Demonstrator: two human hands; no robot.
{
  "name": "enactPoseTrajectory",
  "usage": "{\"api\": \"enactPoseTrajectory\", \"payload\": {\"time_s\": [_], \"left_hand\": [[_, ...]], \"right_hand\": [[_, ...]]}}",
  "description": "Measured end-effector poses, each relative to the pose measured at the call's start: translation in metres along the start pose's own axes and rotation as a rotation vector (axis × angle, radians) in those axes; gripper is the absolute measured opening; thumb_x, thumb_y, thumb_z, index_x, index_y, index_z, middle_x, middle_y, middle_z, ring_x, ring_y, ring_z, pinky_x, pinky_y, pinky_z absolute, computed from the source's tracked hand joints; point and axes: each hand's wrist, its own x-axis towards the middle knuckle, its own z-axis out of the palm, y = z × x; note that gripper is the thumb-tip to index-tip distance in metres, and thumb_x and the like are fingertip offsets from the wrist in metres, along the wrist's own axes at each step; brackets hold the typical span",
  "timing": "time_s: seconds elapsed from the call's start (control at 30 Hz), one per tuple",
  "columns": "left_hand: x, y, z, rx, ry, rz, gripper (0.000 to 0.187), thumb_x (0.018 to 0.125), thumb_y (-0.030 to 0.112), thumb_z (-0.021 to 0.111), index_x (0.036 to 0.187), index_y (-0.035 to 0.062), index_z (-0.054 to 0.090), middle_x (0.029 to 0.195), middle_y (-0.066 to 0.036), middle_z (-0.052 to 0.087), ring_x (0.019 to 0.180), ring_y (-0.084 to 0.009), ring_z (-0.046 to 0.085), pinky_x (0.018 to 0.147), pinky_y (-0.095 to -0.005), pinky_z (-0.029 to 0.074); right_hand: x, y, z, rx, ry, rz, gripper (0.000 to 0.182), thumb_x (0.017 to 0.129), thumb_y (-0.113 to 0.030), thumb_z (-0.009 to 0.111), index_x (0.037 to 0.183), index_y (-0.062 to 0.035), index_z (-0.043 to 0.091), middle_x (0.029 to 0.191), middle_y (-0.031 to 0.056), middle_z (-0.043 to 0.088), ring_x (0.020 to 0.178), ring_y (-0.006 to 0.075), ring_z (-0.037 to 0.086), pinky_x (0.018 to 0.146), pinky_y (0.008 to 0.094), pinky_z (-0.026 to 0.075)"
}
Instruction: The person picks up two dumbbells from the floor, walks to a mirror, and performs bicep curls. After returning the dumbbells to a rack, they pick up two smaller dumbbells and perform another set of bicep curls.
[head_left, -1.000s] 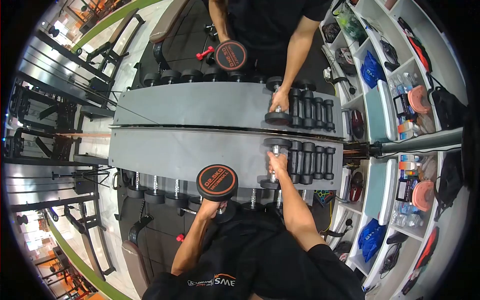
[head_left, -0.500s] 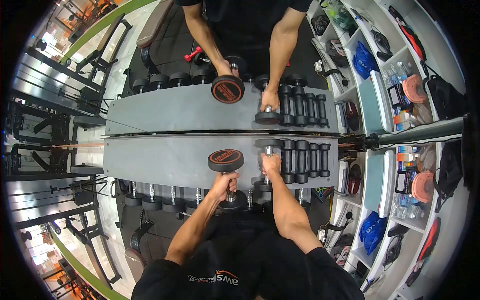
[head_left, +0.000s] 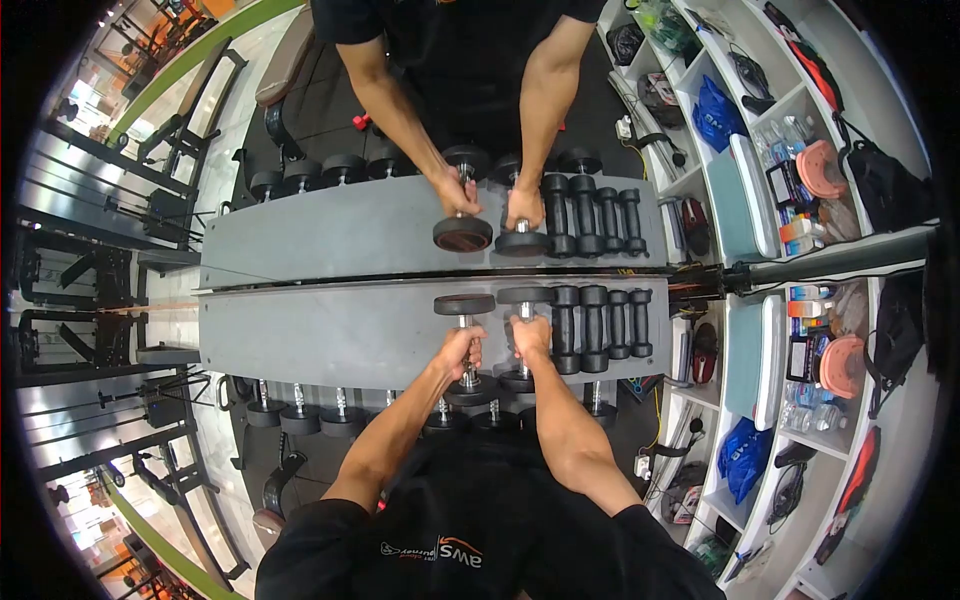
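Note:
My left hand (head_left: 463, 350) is closed around the chrome handle of a round-headed black dumbbell (head_left: 465, 304), which lies level with the grey shelf top (head_left: 320, 335). Just to its right, my right hand (head_left: 531, 338) grips a second round-headed dumbbell (head_left: 524, 295) by its handle. Both dumbbells lie side by side with their far heads near the mirror. Right of them stands a row of smaller black dumbbells (head_left: 594, 330) on the same shelf.
A mirror behind the shelf reflects the arms and dumbbells. More dumbbells (head_left: 342, 420) hang on a lower rack below the front edge. White cubbies (head_left: 735, 510) at the right hold a blue bag (head_left: 742, 460) and bottles. Gym machines stand at the left.
The left dumbbell has come down from a tilted, raised position and moved right, beside the other one. My right hand keeps its grip. The view has shifted slightly.

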Motion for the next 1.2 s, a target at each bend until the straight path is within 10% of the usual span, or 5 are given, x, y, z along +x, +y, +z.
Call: {"api": "enactPoseTrajectory", "payload": {"time_s": [0.93, 1.2], "left_hand": [[0.029, -0.005, 0.012, 0.126, 0.320, 0.046, 0.019, 0.077, 0.013, 0.065, 0.067, 0.0066, 0.051, 0.053, -0.005, 0.047, 0.038, -0.0172, 0.042, 0.038, -0.0373, 0.037], [0.038, -0.014, 0.022, 0.690, 0.788, 0.270, 0.036, 0.076, 0.021, 0.072, 0.092, -0.0091, 0.061, 0.068, -0.016, 0.065, 0.053, -0.0303, 0.065, 0.051, -0.0438, 0.055]], "right_hand": [[0.007, 0.006, 0.004, 0.011, 0.001, 0.017, 0.027, 0.081, -0.020, 0.070, 0.081, 0.0052, 0.062, 0.064, 0.0123, 0.062, 0.045, 0.0210, 0.058, 0.037, 0.0368, 0.047], [0.003, 0.005, 0.003, 0.020, 0.004, 0.006, 0.025, 0.080, -0.019, 0.070, 0.073, 0.0036, 0.061, 0.058, 0.0103, 0.059, 0.041, 0.0199, 0.055, 0.036, 0.0365, 0.045]]}}
